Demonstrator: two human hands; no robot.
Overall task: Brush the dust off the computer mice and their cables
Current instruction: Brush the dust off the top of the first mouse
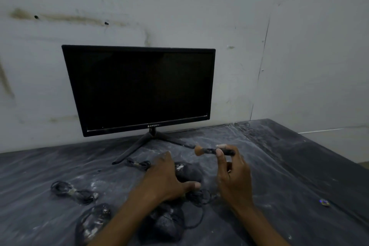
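Note:
Three dusty black mice lie on the dark table. My left hand (pixel 169 179) grips the far mouse (pixel 190 172), thumb at its near side. My right hand (pixel 232 173) pinches a small brush (pixel 212 151) with a black handle and orange-brown bristles, held level above the table just right of that mouse; the bristles point left. A second mouse (pixel 165 225) sits near the front, partly under my left forearm. A third mouse (pixel 92 223) lies at the front left. Bundled cables lie at left (pixel 73 191), behind my left hand (pixel 138 164), and between my hands (pixel 199 195).
A black monitor (pixel 139 88) on a tripod stand (pixel 135 146) stands at the back against a stained white wall. The table (pixel 279 175) is covered in dusty dark sheeting; its right edge runs diagonally. A small shiny object (pixel 324 202) lies at right.

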